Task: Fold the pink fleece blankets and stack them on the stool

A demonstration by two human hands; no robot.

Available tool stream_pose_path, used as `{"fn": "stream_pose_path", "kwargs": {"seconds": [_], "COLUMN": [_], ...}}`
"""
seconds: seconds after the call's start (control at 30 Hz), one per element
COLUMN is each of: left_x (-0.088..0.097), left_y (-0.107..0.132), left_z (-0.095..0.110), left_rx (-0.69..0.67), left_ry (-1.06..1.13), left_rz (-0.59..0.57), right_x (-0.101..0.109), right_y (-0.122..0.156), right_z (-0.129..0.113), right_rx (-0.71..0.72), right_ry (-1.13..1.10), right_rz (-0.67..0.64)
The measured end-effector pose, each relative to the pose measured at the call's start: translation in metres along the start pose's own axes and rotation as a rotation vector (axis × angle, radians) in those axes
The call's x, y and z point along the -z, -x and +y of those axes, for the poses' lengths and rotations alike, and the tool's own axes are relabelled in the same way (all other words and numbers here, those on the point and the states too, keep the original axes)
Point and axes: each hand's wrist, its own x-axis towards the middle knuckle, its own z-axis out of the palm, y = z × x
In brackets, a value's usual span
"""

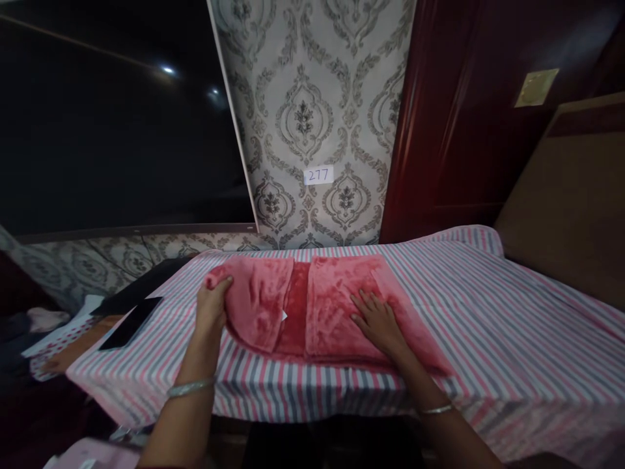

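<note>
A plush pink fleece blanket [312,309] lies folded on a bed with a striped pink, grey and white sheet [493,326]. My left hand [212,303] is shut on the blanket's near-left corner, lifting a folded flap. My right hand [378,322] rests flat on the right part of the blanket, fingers spread. A darker red strip of the fleece shows between the two folded sections. Each wrist wears a thin silver bangle.
A black phone or tablet [131,322] lies on a wooden surface [81,345] beyond the bed's left edge, beside pale cloth. Damask wallpaper [303,117] with a card reading 277 [318,174], a dark glossy panel [112,111] and a dark red door [439,117] stand behind.
</note>
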Motion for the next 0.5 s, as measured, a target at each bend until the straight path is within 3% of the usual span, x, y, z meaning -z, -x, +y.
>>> {"fn": "stream_pose_path", "kwargs": {"seconds": [0.13,0.2,0.27,0.37,0.43,0.5], "left_x": [-0.078,-0.115,-0.140,-0.149,-0.142,-0.131], "left_y": [0.044,0.082,0.127,0.188,0.215,0.227], "left_z": [0.015,0.004,-0.019,-0.062,-0.082,-0.093], "left_rx": [-0.357,-0.544,-0.630,-0.747,-0.778,-0.833], "left_ry": [-0.264,-0.447,-0.669,-0.963,-1.006,-1.044], "left_rz": [-0.350,-0.535,-0.839,-1.258,-1.330,-1.312], "right_x": [0.001,0.004,0.009,0.023,0.032,0.040], "right_y": [-0.003,-0.006,-0.009,-0.009,-0.006,-0.004], "right_z": [0.001,0.006,0.015,0.033,0.042,0.048], "right_rx": [-0.008,-0.025,-0.067,-0.129,-0.162,-0.185], "right_ry": [-0.146,-0.335,-0.621,-0.910,-0.976,-1.042], "right_rz": [0.016,0.070,0.146,0.224,0.237,0.225]}}
